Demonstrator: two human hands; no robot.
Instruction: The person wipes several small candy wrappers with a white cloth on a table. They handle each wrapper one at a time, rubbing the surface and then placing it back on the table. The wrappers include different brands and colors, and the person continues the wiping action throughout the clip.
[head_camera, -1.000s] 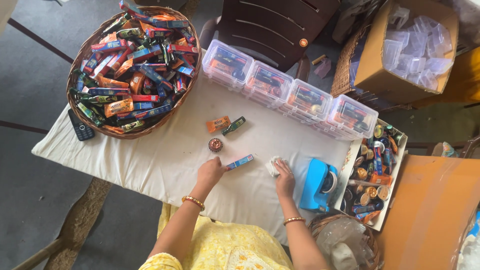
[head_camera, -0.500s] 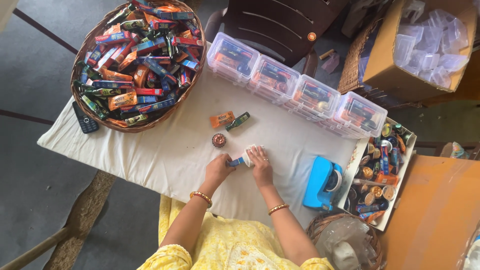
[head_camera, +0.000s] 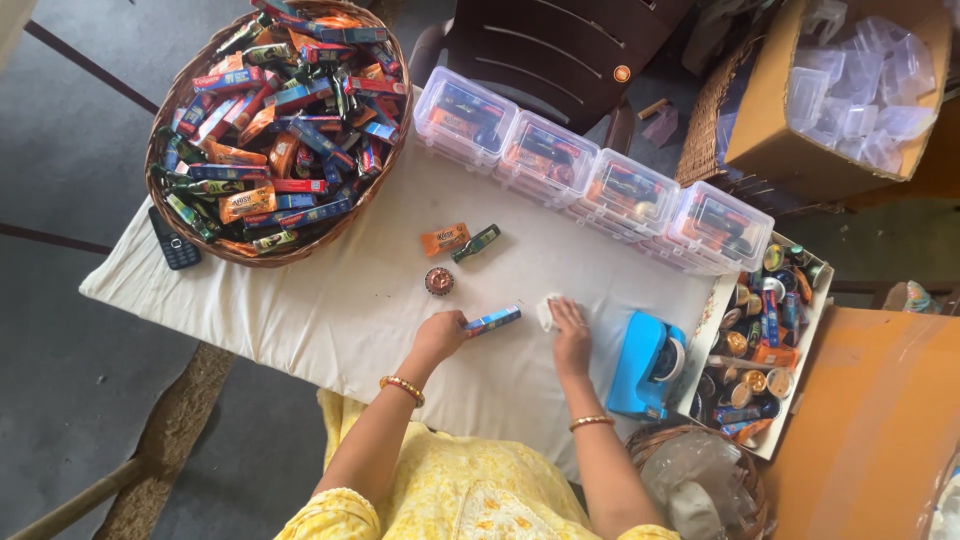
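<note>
A blue box (head_camera: 494, 320) is pinched at its end by the left hand (head_camera: 440, 334), at table (head_camera: 330, 310) centre. A small white piece (head_camera: 546, 311) is touched by the right hand's (head_camera: 572, 335) flat fingers. At 10 o'clock, a basket (head_camera: 190, 235) is heaped w/ coloured packets. At 1 o'clock, four clear tubs (head_camera: 592, 178) are filled w/ packets. At 3 o'clock, a tray (head_camera: 722, 296) is packed w/ small tins, next to a blue dispenser (head_camera: 645, 365).

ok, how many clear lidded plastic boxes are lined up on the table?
4, in a diagonal row along the table's far edge: first nearest the wicker basket, second, third, fourth by the tray of tins. Stacked layers beneath may hide more.
</note>
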